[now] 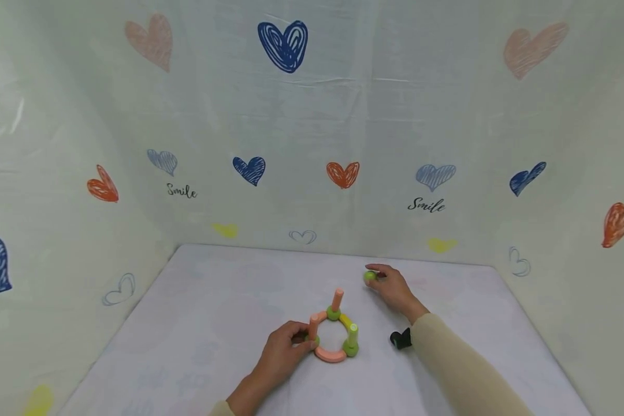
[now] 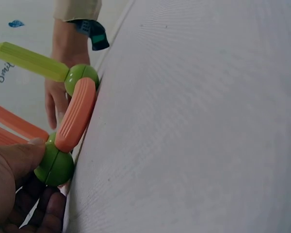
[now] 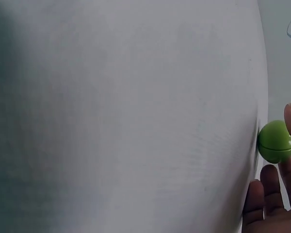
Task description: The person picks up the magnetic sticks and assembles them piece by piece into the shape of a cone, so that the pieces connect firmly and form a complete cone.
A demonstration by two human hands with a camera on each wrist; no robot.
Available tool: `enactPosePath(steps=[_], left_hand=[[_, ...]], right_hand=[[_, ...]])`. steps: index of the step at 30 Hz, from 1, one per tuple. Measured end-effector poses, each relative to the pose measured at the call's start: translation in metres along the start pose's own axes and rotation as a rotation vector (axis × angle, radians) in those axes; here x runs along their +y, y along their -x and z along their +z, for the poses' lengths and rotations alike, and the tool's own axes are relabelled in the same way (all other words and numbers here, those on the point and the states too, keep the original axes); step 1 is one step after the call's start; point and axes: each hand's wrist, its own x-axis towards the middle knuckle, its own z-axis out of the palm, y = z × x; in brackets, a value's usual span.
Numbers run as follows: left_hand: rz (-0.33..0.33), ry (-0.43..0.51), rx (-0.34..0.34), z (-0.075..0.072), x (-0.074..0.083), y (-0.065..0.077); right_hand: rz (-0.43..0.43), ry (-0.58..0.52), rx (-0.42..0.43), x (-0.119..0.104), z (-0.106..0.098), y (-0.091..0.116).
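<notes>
On the table stands a toy frame: curved salmon pieces (image 1: 330, 356) and a yellow one (image 1: 345, 321) form a ring through three green ball connectors. Two salmon rods (image 1: 337, 300) and a light green rod (image 1: 353, 334) rise from the balls. My left hand (image 1: 283, 352) pinches the ring's left ball connector (image 2: 56, 162), thumb on its near side. Beyond the frame, to the right, my right hand (image 1: 393, 287) holds a loose green ball (image 3: 276, 141) between thumb and fingers, close to the tabletop. The ball has a seam around it.
The white-covered table (image 1: 229, 289) meets a heart-printed curtain (image 1: 312, 127) at the back and sides. A dark strap-like object (image 1: 400, 339) shows at the right forearm, beside the sleeve (image 1: 463, 364).
</notes>
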Motion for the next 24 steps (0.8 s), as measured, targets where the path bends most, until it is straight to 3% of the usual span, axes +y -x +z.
enactPosePath(steps=[12, 24], left_hand=[[0.009, -0.005, -0.005, 0.001, -0.002, -0.002], [0.01, -0.006, -0.005, -0.001, 0.0, -0.001]], right_hand=[[-0.039, 0.066, 0.06, 0.006, 0.0, -0.002], [-0.01, -0.012, 0.09, 0.008, -0.009, 0.013]])
